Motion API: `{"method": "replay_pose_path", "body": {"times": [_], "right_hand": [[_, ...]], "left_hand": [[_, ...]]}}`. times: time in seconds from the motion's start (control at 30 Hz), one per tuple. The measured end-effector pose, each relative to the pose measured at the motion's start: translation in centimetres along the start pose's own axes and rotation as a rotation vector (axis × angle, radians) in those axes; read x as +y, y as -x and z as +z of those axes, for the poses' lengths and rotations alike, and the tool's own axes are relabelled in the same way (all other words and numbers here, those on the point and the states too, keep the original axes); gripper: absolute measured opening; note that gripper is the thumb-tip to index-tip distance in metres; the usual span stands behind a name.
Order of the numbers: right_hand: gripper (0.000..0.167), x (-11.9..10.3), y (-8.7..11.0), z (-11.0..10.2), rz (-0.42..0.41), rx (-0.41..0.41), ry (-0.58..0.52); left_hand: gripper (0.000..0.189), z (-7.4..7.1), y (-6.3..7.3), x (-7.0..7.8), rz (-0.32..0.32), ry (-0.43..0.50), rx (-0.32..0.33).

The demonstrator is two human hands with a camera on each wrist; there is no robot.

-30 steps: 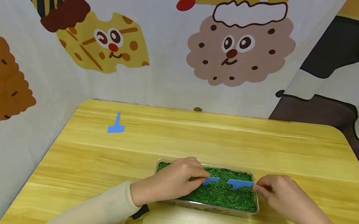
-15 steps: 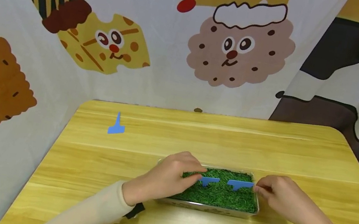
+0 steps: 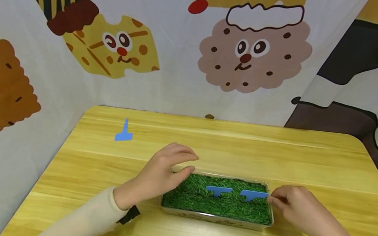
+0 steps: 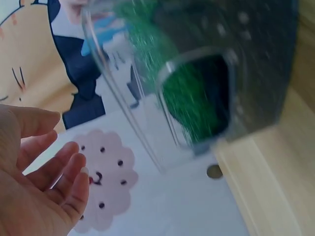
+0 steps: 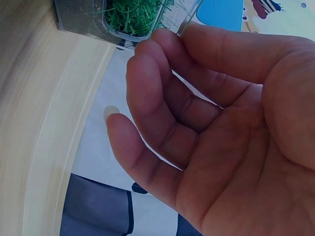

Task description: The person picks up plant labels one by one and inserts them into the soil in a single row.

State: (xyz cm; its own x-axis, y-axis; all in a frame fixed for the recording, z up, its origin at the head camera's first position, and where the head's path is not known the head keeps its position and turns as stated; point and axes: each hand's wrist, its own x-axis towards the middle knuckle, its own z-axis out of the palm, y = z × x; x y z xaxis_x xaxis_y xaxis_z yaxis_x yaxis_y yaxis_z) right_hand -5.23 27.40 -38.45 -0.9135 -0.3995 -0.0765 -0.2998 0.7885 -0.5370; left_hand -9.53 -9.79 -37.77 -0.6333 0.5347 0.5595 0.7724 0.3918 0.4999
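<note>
A clear plastic box filled with green artificial grass stands on the table. Two blue T-shaped plant labels are stuck upright in the grass: a left label and a right label. My left hand hovers over the box's left end, fingers parted and holding nothing; the left wrist view shows it apart from the box wall. My right hand is at the box's right end, close to the right label. In the right wrist view, its thumb and index finger pinch the clear rim.
Another blue T-shaped plant label lies on the wooden table at the back left. Behind the table hangs a white cloth printed with cartoon biscuits. Dark straps with small mounts sit at both wrists.
My left hand has let go of the left plant label and moved up and to the left. The label stays standing in the grass. My right hand has stayed at the rim.
</note>
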Motion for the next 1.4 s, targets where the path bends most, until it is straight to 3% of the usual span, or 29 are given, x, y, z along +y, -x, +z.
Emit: {"method": "replay_pose_path", "body": {"times": [0.23, 0.5, 0.77, 1.03, 1.4], "right_hand": [[0.013, 0.0, 0.1, 0.1, 0.001, -0.001, 0.007], [0.013, 0.1, 0.1, 0.1, 0.000, -0.003, 0.004], [0.014, -0.1, 0.0, 0.0, -0.002, -0.001, -0.008], [0.013, -0.1, 0.0, 0.1, 0.000, -0.003, -0.008], [0.014, -0.3, 0.1, 0.0, 0.010, 0.000, -0.015]], "left_hand": [[0.028, -1.4, 0.3, -1.8, -0.086, -0.031, 0.066], [0.038, -3.0, 0.7, -4.6, -0.220, -0.109, 0.042], [0.062, -4.5, 1.5, -7.6, -0.428, -0.167, -0.084], [0.072, -5.5, 2.4, -10.9, -0.507, -0.280, -0.154], [0.079, -6.6, 3.3, -14.6, -0.688, -0.370, -0.252]]}}
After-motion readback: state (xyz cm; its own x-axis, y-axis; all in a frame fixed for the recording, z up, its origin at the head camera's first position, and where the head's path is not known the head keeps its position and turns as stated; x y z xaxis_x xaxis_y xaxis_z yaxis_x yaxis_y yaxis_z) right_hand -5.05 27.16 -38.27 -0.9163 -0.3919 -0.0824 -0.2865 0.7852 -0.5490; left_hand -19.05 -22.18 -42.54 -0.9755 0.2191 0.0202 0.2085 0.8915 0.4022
